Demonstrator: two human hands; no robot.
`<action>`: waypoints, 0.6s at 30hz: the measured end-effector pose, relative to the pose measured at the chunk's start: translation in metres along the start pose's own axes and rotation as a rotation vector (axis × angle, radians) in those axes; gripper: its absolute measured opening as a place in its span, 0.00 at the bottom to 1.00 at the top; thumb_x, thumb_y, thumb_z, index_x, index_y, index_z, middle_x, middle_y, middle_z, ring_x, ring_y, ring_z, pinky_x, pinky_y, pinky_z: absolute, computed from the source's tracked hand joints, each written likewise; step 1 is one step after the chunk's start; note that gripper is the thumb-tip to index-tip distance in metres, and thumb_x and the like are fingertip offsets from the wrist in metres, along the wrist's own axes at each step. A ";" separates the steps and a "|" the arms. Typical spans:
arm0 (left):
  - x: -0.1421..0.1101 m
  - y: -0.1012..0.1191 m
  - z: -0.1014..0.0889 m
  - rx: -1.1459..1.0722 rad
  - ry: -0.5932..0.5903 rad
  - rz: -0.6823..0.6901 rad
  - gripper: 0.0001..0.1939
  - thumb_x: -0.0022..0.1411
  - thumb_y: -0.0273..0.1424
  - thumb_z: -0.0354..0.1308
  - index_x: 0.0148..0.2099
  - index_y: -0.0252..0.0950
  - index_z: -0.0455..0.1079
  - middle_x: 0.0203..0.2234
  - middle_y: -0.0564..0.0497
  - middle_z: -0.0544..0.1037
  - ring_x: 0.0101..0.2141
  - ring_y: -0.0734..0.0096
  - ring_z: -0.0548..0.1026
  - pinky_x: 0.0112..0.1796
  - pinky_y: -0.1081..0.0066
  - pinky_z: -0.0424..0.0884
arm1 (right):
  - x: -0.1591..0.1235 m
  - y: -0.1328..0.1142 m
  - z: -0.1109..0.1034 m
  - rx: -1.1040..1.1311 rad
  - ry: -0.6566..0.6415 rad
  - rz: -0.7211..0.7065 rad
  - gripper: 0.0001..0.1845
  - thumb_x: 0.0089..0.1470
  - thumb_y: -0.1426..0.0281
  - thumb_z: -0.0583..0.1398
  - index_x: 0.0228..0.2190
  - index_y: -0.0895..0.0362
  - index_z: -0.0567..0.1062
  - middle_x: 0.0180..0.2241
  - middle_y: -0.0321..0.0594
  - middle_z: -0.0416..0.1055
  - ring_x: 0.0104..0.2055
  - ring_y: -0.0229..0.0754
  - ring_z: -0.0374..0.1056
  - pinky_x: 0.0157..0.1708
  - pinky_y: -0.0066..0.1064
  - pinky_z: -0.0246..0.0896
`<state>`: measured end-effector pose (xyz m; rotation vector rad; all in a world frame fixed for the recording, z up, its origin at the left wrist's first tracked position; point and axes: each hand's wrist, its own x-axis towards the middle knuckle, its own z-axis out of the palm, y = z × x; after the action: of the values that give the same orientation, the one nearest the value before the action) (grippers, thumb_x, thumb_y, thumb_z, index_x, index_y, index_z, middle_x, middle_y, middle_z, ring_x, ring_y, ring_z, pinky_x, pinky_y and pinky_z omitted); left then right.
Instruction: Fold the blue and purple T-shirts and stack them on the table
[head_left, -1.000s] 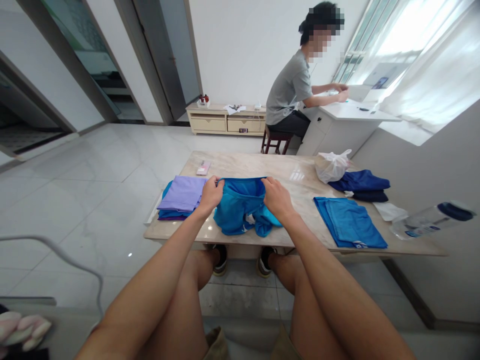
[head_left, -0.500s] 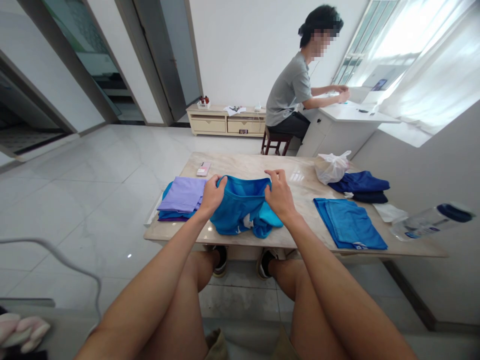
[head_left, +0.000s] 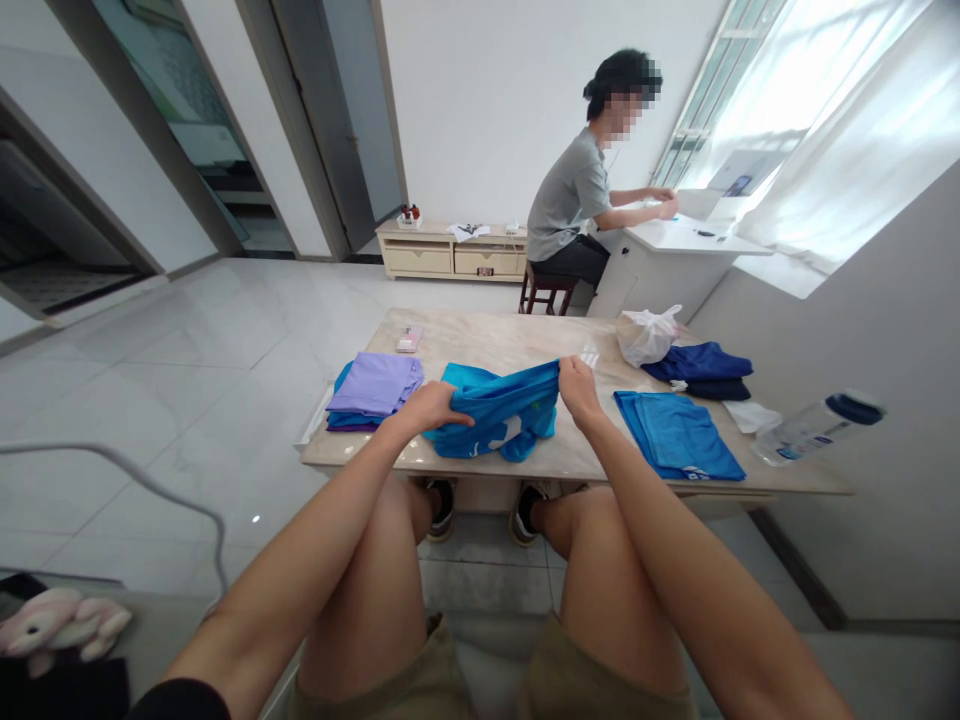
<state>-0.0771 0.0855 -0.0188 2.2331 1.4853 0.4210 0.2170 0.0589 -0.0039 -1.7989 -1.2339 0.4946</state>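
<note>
We tag home, living room by look. Our cues: glossy pale tiled floor (head_left: 202,330), plain white wall (head_left: 480,110), long low cabinet with drawers (head_left: 420,262) against it, sheer white curtains (head_left: 847,130) at barred window (head_left: 697,110). We see grey door (head_left: 322,100) plus more doorways (head_left: 217,150) at left. Marble-look table (head_left: 510,340) up front bears folded purple cloth (head_left: 375,383), water bottle (head_left: 814,428), blue garment (head_left: 499,410). Plush toy (head_left: 64,625) lower left, homey touch. White desk (head_left: 694,240) by window, person in grey shirt (head_left: 570,190) on dark stool (head_left: 551,281); we read it as corner of same room.

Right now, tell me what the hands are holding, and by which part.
The crumpled blue cloth: the right hand pinches its upper right corner; the left hand is at its left end, its grip there unclear.
</note>
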 end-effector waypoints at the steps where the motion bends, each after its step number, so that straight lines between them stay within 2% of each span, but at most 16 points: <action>1: -0.008 0.004 -0.002 0.086 -0.040 -0.016 0.16 0.48 0.43 0.78 0.30 0.40 0.79 0.29 0.47 0.82 0.36 0.51 0.81 0.36 0.66 0.71 | -0.009 -0.003 -0.010 0.013 -0.038 -0.042 0.13 0.64 0.66 0.50 0.28 0.51 0.70 0.33 0.42 0.75 0.38 0.49 0.69 0.40 0.37 0.62; 3: -0.027 0.013 -0.012 0.188 -0.043 -0.038 0.10 0.54 0.38 0.73 0.29 0.40 0.79 0.30 0.44 0.83 0.38 0.49 0.82 0.38 0.65 0.72 | -0.031 -0.011 -0.034 0.012 -0.150 -0.182 0.11 0.64 0.65 0.53 0.32 0.52 0.72 0.34 0.41 0.76 0.39 0.49 0.69 0.41 0.37 0.63; 4: -0.039 0.017 -0.020 0.195 0.007 -0.036 0.07 0.57 0.36 0.69 0.30 0.40 0.80 0.32 0.44 0.84 0.39 0.50 0.83 0.39 0.65 0.72 | -0.044 -0.014 -0.048 0.002 -0.206 -0.263 0.10 0.64 0.63 0.55 0.34 0.52 0.73 0.35 0.41 0.76 0.39 0.49 0.69 0.42 0.37 0.64; 5: -0.052 0.022 -0.029 0.177 0.093 -0.017 0.06 0.60 0.34 0.65 0.33 0.40 0.82 0.34 0.44 0.85 0.41 0.51 0.83 0.41 0.65 0.73 | -0.057 -0.018 -0.062 -0.007 -0.248 -0.343 0.11 0.65 0.60 0.57 0.37 0.52 0.75 0.36 0.40 0.77 0.40 0.49 0.70 0.42 0.37 0.64; 7: -0.081 0.029 -0.046 0.079 0.355 0.058 0.12 0.63 0.29 0.58 0.42 0.40 0.84 0.42 0.45 0.86 0.46 0.54 0.83 0.46 0.65 0.75 | -0.081 -0.022 -0.086 -0.020 -0.285 -0.498 0.16 0.63 0.55 0.64 0.45 0.52 0.78 0.39 0.41 0.79 0.41 0.50 0.72 0.43 0.37 0.66; 9: -0.108 0.032 -0.055 -0.045 0.576 0.139 0.18 0.64 0.28 0.55 0.51 0.40 0.83 0.48 0.46 0.86 0.49 0.57 0.82 0.51 0.65 0.75 | -0.098 -0.021 -0.102 -0.034 -0.308 -0.646 0.23 0.58 0.57 0.70 0.52 0.52 0.79 0.44 0.42 0.80 0.44 0.52 0.74 0.45 0.38 0.69; 10: -0.119 0.032 -0.057 -0.093 0.601 0.155 0.19 0.63 0.28 0.56 0.52 0.39 0.83 0.49 0.46 0.86 0.49 0.58 0.82 0.52 0.65 0.75 | -0.103 -0.018 -0.107 -0.055 -0.327 -0.702 0.23 0.56 0.61 0.70 0.52 0.52 0.80 0.45 0.44 0.80 0.45 0.52 0.75 0.46 0.38 0.70; 11: -0.128 0.030 -0.057 -0.126 0.571 0.141 0.19 0.61 0.27 0.57 0.52 0.39 0.83 0.48 0.46 0.87 0.48 0.57 0.82 0.52 0.64 0.76 | -0.107 -0.014 -0.111 -0.093 -0.352 -0.737 0.21 0.55 0.67 0.69 0.51 0.52 0.81 0.44 0.44 0.80 0.45 0.52 0.76 0.47 0.38 0.70; 13: -0.142 0.024 -0.056 -0.154 0.454 0.050 0.19 0.56 0.25 0.58 0.46 0.38 0.84 0.41 0.47 0.88 0.43 0.56 0.84 0.48 0.64 0.77 | -0.110 -0.009 -0.116 -0.184 -0.377 -0.742 0.16 0.53 0.75 0.64 0.44 0.53 0.85 0.40 0.44 0.80 0.42 0.50 0.78 0.46 0.37 0.71; 15: -0.151 0.019 -0.058 -0.179 0.423 -0.030 0.19 0.53 0.24 0.56 0.44 0.38 0.84 0.37 0.49 0.88 0.39 0.56 0.84 0.46 0.65 0.78 | -0.112 -0.008 -0.124 -0.216 -0.279 -0.729 0.17 0.53 0.79 0.60 0.38 0.53 0.85 0.36 0.43 0.79 0.40 0.49 0.78 0.44 0.37 0.71; 16: -0.155 0.018 -0.061 -0.199 0.466 -0.039 0.20 0.54 0.25 0.56 0.46 0.39 0.84 0.37 0.49 0.88 0.39 0.57 0.84 0.45 0.65 0.78 | -0.113 -0.010 -0.129 -0.195 -0.173 -0.732 0.17 0.54 0.78 0.60 0.38 0.53 0.85 0.37 0.43 0.80 0.40 0.49 0.78 0.44 0.37 0.71; 18: -0.159 0.017 -0.067 -0.251 0.628 -0.009 0.20 0.57 0.27 0.57 0.50 0.39 0.82 0.40 0.50 0.88 0.41 0.60 0.84 0.46 0.66 0.78 | -0.113 -0.014 -0.137 -0.114 0.080 -0.742 0.16 0.57 0.75 0.61 0.42 0.52 0.85 0.41 0.44 0.81 0.45 0.52 0.78 0.48 0.39 0.72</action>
<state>-0.1555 -0.0552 0.0452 1.9800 1.6061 1.3198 0.2594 -0.0998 0.0651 -1.2927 -1.7673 -0.0726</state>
